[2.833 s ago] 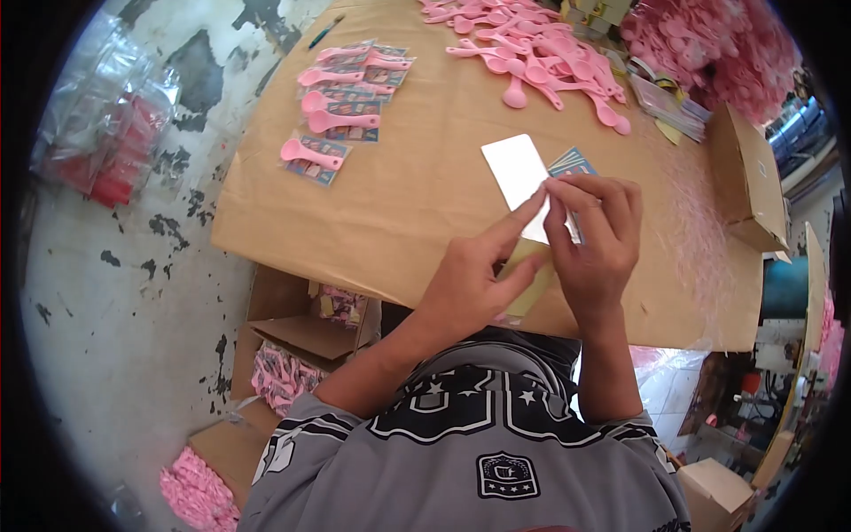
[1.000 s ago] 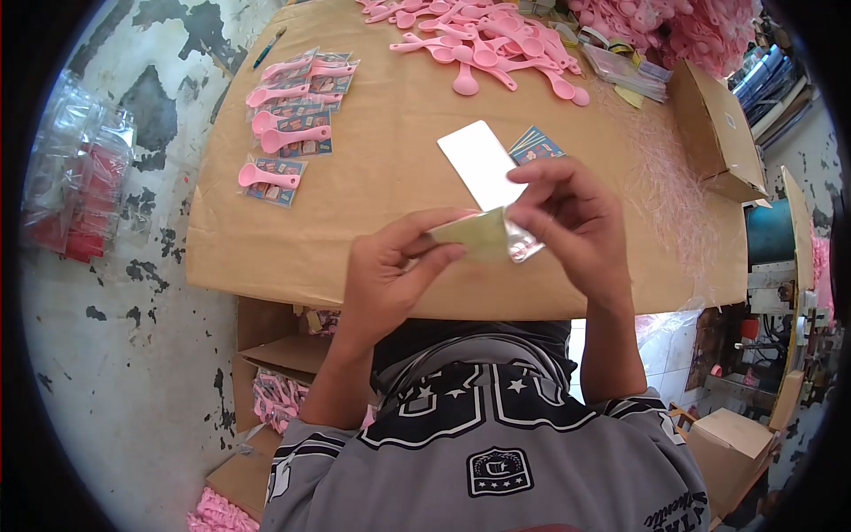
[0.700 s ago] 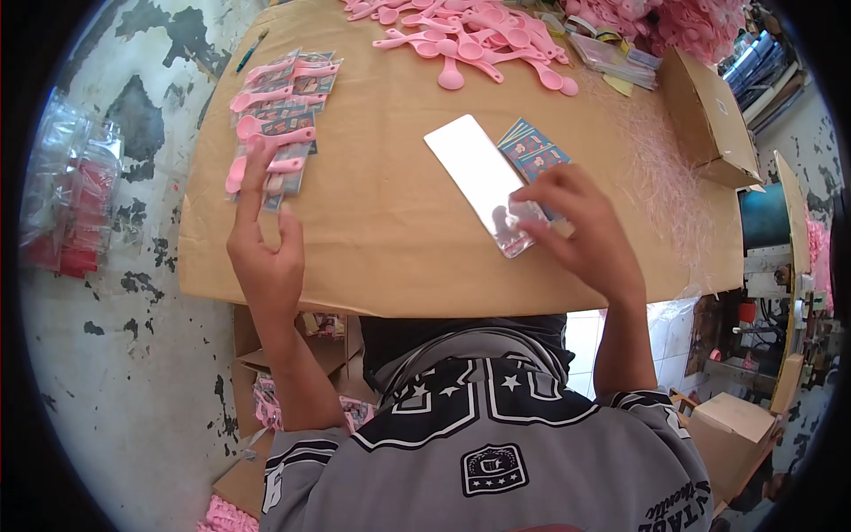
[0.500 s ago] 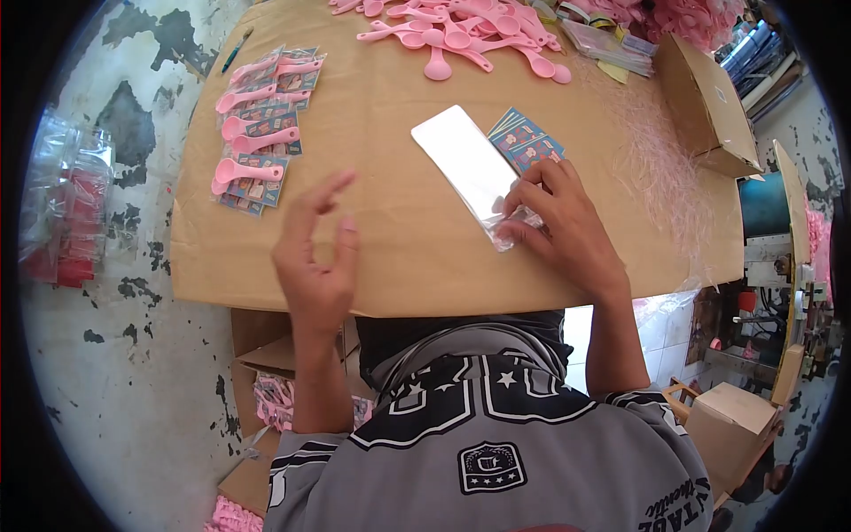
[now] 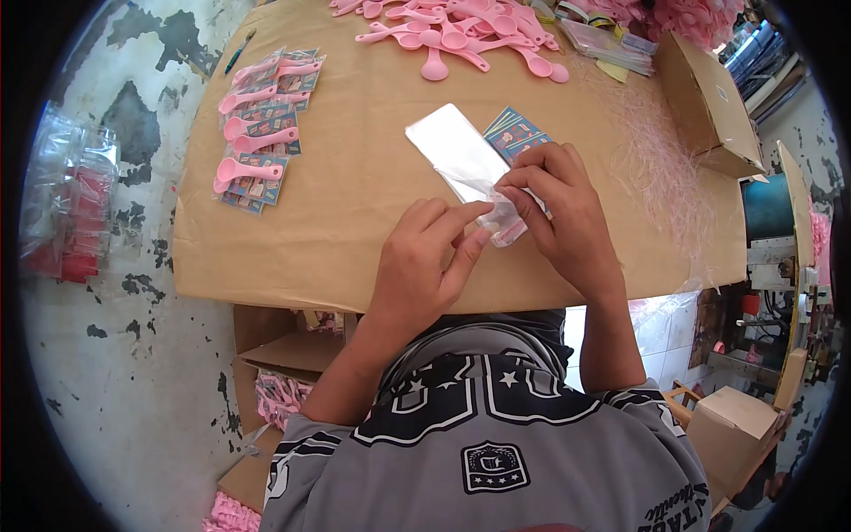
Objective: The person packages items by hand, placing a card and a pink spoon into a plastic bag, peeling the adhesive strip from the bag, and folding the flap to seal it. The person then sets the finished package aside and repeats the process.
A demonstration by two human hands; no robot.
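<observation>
**Currently, the left hand [image 5: 424,255] and the right hand [image 5: 569,206] meet at the lower end of a stack of plastic sleeves [image 5: 454,146]**

The stack lies flat near the middle of the frame, on the brown-covered table [image 5: 346,213]; its long axis slants from upper left to lower right, so its lower end points in between the two hands; there, see-through film [image 5: 508,232] is rumpled and catches the light.

The right hand is the nearer of the two, reaching in from the lower right of the frame; its thumb and forefinger are drawn together on the film and appear to pinch it; the bulk of the stack runs away from these fingertips toward the upper left. The left hand comes up from the lower middle; its thumb and forefinger leave a narrow gap, tips beside the left edge of the film; whether they touch it cannot be told; from them the stack runs upward and slightly left.

Printed cards [image 5: 514,131] fan out just beside the stack's right edge, their lower part hidden behind the right fingers; a pile of pink spoons [image 5: 452,35] spreads across the top middle of the frame; packed spoons [image 5: 259,168] lie in a column at left, well apart from both hands; a pen [image 5: 239,50] rests toward the upper left; a cardboard box [image 5: 709,102] stands at the upper right.
</observation>
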